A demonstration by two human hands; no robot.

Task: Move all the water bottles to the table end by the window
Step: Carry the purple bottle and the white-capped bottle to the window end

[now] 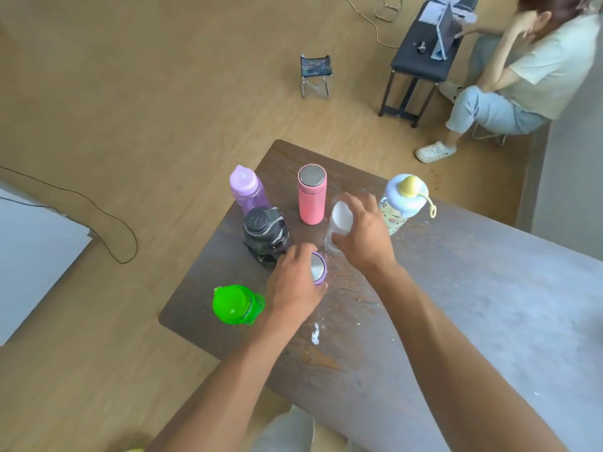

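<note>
Several water bottles stand at the far end of the dark wooden table (424, 305). My left hand (293, 282) is wrapped around a purple bottle with a silver lid (318, 267). My right hand (362, 230) grips a clear bottle with a white cap (339, 220). Around them stand a purple transparent bottle (248, 190), a pink flask (311, 194), a black bottle (266, 234), a green bottle (236, 305) at the table's left edge, and a light blue cartoon bottle with a yellow knob (403, 203).
A person sits at the upper right beside a black bench (421, 60) that holds a laptop. A small folding stool (315, 75) stands on the wooden floor. A black cable (98, 216) trails across the floor at left. White stains mark the tabletop.
</note>
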